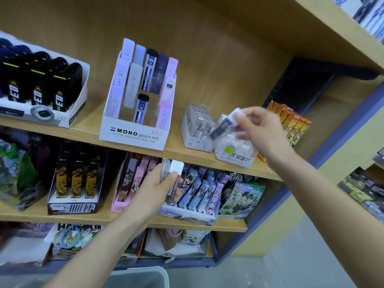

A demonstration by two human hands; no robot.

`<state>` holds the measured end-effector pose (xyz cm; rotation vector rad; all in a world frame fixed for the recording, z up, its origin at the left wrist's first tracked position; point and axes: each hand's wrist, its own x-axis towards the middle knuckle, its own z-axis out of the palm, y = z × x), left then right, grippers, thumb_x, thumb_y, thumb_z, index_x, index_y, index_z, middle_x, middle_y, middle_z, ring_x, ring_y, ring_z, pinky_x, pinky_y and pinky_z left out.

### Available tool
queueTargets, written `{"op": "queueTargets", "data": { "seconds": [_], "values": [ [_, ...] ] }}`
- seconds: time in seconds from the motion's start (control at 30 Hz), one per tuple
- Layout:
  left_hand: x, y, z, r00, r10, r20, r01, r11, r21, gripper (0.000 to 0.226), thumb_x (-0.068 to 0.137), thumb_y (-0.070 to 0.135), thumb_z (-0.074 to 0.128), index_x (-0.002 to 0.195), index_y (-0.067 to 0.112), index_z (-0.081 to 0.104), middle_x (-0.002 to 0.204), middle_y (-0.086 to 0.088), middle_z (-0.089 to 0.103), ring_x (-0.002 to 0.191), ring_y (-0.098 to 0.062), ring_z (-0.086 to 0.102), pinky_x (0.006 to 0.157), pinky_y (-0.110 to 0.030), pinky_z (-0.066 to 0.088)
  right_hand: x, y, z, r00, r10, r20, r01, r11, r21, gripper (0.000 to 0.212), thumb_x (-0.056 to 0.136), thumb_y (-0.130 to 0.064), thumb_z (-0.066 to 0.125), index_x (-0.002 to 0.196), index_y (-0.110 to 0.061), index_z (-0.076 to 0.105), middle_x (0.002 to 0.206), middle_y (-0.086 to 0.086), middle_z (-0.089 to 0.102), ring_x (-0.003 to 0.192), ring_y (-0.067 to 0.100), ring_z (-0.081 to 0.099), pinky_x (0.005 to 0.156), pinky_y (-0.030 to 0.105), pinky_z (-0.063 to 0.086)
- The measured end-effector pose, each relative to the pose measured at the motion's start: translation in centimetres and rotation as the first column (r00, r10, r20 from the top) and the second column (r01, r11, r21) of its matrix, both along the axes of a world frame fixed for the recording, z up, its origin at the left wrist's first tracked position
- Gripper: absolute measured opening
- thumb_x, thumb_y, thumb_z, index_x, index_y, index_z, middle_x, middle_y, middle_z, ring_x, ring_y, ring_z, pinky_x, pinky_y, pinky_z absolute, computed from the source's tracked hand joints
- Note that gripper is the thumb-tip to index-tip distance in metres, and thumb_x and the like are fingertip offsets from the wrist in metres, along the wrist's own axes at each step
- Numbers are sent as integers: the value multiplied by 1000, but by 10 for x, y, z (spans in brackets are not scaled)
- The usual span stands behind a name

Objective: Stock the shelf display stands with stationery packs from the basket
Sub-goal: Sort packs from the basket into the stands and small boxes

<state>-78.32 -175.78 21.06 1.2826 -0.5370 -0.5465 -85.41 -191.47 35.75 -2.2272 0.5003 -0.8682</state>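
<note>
We are looking at a wooden shelf board [87,129] that is carrying a white tray of black ED packs [41,88] at the left. Near it, a white MONO graph MG box [133,134] is holding pastel and dark lead cases in tiers. Orange packs [291,121] are standing at the far right. On the board below, we are seeing a dark tray of black-and-gold packs [72,179], a pink box [133,179], blue card packs [199,194] and a green illustrated bag [241,200].
</note>
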Motion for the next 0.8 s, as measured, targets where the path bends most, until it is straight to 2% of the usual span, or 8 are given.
{"op": "queueTargets", "data": {
  "seconds": [0.07, 0.13, 0.27, 0.47, 0.53, 0.6, 0.67, 0.8],
  "values": [
    [1, 0, -1, 1000, -1, -1, 1, 1000, 1, 17, 101, 16, 40, 109, 10, 54, 82, -4, 60, 54, -2, 56, 54, -18, 50, 4, -19, 7, 984, -93, 150, 113, 985, -131, 8, 94, -21, 56, 90, -14, 58, 85, -2, 63, 74, 11, 64, 62, 22, 55],
    [1, -1, -2, 1000, 8, -15, -8, 1000, 4, 16, 101, 16, 40, 106, 10, 55, 79, -5, 60, 53, -5, 56, 56, -21, 51, 10, -36, 6, 976, -130, 172, 166, 963, -213, 6, 93, -21, 56, 90, -16, 56, 82, -9, 59, 82, 18, 63, 73, 33, 56],
    [4, -3, -3, 999, 20, -42, -21, 1000, -13, 17, 101, 16, 41, 103, 8, 56, 78, -3, 60, 54, -6, 57, 54, -21, 50, 30, -57, -7, 979, -173, 109, 198, 938, -285, 7, 93, -19, 56, 92, -12, 55, 75, -10, 53, 73, 14, 54, 75, 44, 52],
    [3, -3, -2, 999, -25, -32, 23, 997, -77, 16, 101, 13, 39, 106, 11, 54, 79, -5, 59, 55, -7, 56, 53, -22, 52, 53, -77, -19, 992, -124, -36, 107, 943, -314, 3, 94, -15, 54, 92, -13, 54, 84, 1, 57, 83, 32, 60, 80, 50, 51],
    [3, -3, -3, 999, -40, -31, 37, 996, -79, 15, 101, 13, 39, 106, 13, 54, 77, -4, 59, 56, -8, 56, 54, -23, 52, 57, -83, -19, 985, -116, -126, 63, 930, -362, 1, 92, -13, 57, 92, -13, 56, 87, 4, 59, 79, 28, 58, 80, 47, 52],
    [3, -4, -4, 998, -58, -38, 55, 995, -82, 16, 101, 14, 40, 106, 17, 55, 75, -2, 60, 57, -9, 56, 55, -25, 52, 61, -89, -21, 970, -143, -196, 45, 900, -433, 4, 89, -14, 64, 92, -13, 61, 93, 5, 58, 77, 16, 54, 75, 34, 49],
    [4, -5, -5, 996, -75, -42, 71, 994, -84, 17, 101, 15, 40, 106, 21, 55, 75, 0, 61, 58, -9, 56, 56, -26, 52, 63, -94, -23, 961, -178, -211, 56, 875, -481, 8, 86, -15, 68, 93, -12, 65, 96, 4, 54, 71, 4, 49, 70, 21, 40],
    [5, -8, -8, 997, -70, -17, 69, 995, -70, 20, 101, 14, 41, 107, 25, 56, 79, -1, 60, 63, -7, 56, 61, -25, 53, 67, -98, -29, 968, -193, -163, 94, 873, -479, 14, 85, -11, 69, 98, -9, 64, 97, 4, 53, 69, 1, 48, 74, 23, 43]
  ]
}}
